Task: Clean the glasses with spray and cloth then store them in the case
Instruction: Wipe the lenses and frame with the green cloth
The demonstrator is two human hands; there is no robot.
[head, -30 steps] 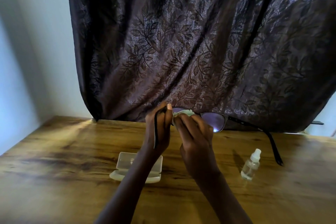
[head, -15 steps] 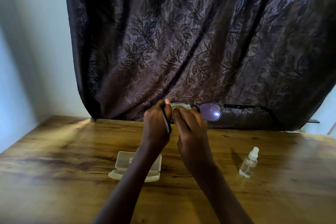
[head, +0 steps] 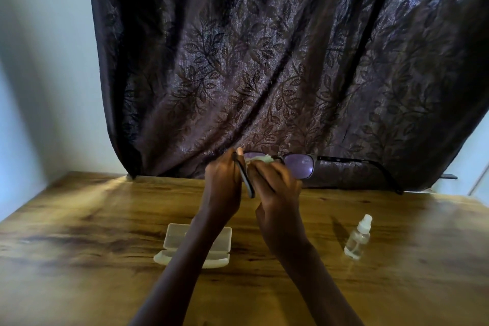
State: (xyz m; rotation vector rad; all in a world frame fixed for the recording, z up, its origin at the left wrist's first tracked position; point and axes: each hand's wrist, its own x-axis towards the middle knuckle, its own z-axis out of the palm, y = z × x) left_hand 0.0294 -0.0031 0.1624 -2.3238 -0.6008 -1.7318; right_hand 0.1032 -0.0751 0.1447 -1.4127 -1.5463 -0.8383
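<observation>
The dark-framed purple-tinted glasses [head: 301, 167], tilted a second ago, sit level; the left hand [head: 223, 182] grip pinches their nine-o'clock end, the right hand [head: 277, 190] grip apparently rubs the pale cloth [head: 260, 159] on that lens, so cleaning continues.

Home rm: leaf-print curtain [head: 277, 61], wood table [head: 79, 259].

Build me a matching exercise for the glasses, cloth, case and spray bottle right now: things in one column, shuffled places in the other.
Things
1. black-framed glasses with tinted lenses
2. pale crumpled cloth
3. translucent white plastic case
4. small clear spray bottle with white cap

Places
A. standing on the wooden table, right of the right hand
B. pinched by the right hand against one lens
C. held up before the dark curtain, gripped by the left hand
D. lying on the table under the left forearm

Pairs: 1-C, 2-B, 3-D, 4-A
</observation>
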